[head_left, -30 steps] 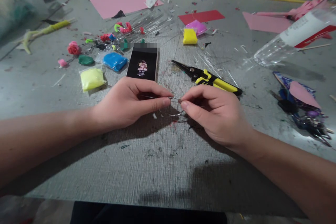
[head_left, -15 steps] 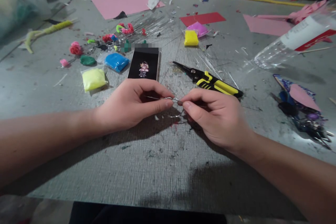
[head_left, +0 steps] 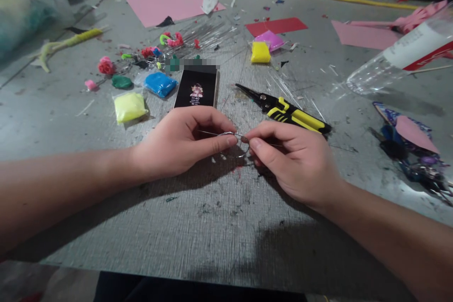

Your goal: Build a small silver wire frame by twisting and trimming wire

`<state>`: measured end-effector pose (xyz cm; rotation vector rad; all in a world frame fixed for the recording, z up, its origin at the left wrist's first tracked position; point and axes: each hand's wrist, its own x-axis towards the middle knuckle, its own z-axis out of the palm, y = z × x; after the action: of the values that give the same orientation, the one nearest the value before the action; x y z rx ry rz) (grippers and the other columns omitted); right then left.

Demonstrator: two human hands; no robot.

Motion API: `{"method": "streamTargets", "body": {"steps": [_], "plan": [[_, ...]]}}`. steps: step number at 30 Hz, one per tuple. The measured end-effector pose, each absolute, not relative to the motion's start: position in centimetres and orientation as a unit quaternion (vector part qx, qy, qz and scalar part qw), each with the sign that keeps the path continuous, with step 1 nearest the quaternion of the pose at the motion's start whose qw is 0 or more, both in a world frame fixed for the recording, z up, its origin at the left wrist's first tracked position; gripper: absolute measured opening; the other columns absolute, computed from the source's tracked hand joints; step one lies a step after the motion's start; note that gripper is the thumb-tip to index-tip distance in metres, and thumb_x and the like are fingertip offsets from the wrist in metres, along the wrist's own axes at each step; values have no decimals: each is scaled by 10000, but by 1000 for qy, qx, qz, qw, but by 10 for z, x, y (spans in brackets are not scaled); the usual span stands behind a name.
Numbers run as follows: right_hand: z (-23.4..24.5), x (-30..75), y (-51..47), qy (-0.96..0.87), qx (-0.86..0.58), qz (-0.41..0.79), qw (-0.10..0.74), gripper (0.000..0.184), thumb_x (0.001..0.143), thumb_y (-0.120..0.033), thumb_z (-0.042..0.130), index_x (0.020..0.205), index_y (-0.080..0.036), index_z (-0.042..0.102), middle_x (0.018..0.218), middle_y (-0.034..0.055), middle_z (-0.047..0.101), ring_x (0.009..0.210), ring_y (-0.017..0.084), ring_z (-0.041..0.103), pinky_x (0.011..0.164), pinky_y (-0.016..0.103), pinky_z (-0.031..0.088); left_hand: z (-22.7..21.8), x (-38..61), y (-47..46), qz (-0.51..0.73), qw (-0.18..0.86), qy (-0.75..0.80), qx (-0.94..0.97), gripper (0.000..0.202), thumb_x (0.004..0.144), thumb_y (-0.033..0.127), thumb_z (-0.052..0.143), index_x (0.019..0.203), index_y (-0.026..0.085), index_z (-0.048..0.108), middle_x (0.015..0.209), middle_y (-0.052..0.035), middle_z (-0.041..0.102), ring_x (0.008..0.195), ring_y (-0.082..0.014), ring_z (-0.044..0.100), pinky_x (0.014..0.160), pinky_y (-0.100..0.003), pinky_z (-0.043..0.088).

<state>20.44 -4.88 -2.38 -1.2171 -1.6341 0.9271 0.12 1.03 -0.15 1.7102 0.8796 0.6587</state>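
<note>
The left hand (head_left: 180, 139) and right hand (head_left: 300, 163) pinch a wire (head_left: 239, 135) between them, above the table (head_left: 219, 236). A phone (head_left: 198, 82) lies just beyond the left, pliers (head_left: 292, 113) beyond the right, a bottle (head_left: 399, 59) farther right.

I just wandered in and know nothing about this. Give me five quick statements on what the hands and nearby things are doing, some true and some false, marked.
1. The left hand and right hand both have their fingertips on thin silvery wire. True.
2. The pliers are gripped in the right hand. False: they lie on the table, just beyond it.
3. The phone lies with its screen facing down. False: its lit screen faces up.
4. The blue packet lies to the left of the phone. True.
5. The left hand touches the clear bottle. False: that is off to the far right, untouched.
</note>
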Motion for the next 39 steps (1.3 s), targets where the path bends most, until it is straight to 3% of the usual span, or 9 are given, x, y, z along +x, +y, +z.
{"method": "streamTargets", "body": {"steps": [7, 14, 34, 39], "plan": [[-23, 202, -48, -664, -491, 352, 440, 48, 902, -217, 668, 891, -202, 712, 770, -19, 719, 677, 106, 661, 590, 216, 528, -2, 1, 10, 280, 540, 367, 704, 44, 825, 177, 749, 846, 158, 715, 721, 20, 720, 594, -76, 629, 571, -185, 527], [-23, 203, -49, -682, -486, 340, 428, 82, 925, -199, 632, 895, -198, 709, 767, -26, 717, 691, 95, 656, 630, 208, 530, -4, -1, 10, 280, 515, 374, 719, 82, 821, 193, 750, 894, 159, 740, 839, -8, 773, 732, -107, 692, 627, -183, 538], [-21, 203, -49, -687, -483, 356, 410, 73, 929, -229, 631, 881, -228, 687, 756, -14, 665, 680, 134, 622, 614, 284, 494, 0, 0, 9, 264, 511, 362, 733, 24, 830, 178, 734, 840, 166, 716, 744, -2, 741, 678, -123, 684, 608, -210, 531], [-22, 205, -49, -670, -471, 393, 417, 76, 939, -257, 633, 900, -219, 686, 751, -10, 665, 614, 120, 593, 543, 269, 457, 0, 0, 9, 265, 513, 362, 732, 73, 835, 188, 741, 897, 151, 745, 825, -26, 779, 719, -123, 697, 610, -198, 524]]}}
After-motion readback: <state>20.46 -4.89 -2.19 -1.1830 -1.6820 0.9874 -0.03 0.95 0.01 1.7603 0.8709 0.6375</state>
